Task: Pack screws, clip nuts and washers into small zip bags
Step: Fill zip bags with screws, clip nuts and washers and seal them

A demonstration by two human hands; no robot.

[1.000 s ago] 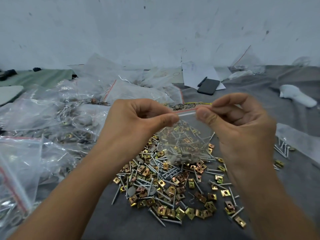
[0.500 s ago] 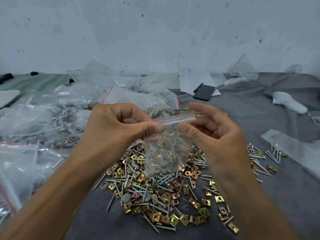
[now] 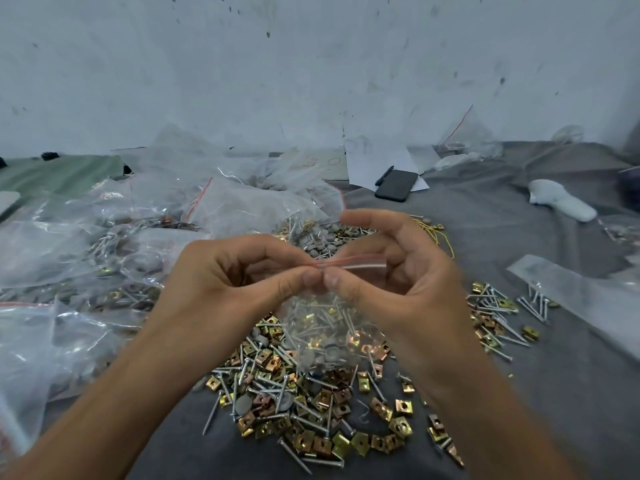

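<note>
A small clear zip bag [image 3: 332, 327] with a red line along its seal hangs between my hands over the grey cloth. Screws, clip nuts and grey washers show through it. My left hand [image 3: 239, 278] pinches the seal strip at its left end with thumb and forefinger. My right hand [image 3: 391, 282] pinches the same strip right beside it, thumb almost touching the left thumb, the other fingers curved behind the strip. Under the bag lies a loose pile of brass clip nuts, screws and washers [image 3: 311, 407].
Large clear bags of hardware [image 3: 114, 244] crowd the left side. More screws and clip nuts [image 3: 498, 310] lie to the right beside a flat strip of empty bags [image 3: 581, 303]. A black phone [image 3: 396, 185], papers and a white object [image 3: 561, 200] sit further back.
My right thumb and finger have slid left along the seal strip until they meet the left hand's pinch. The bag has stayed hanging between both hands.
</note>
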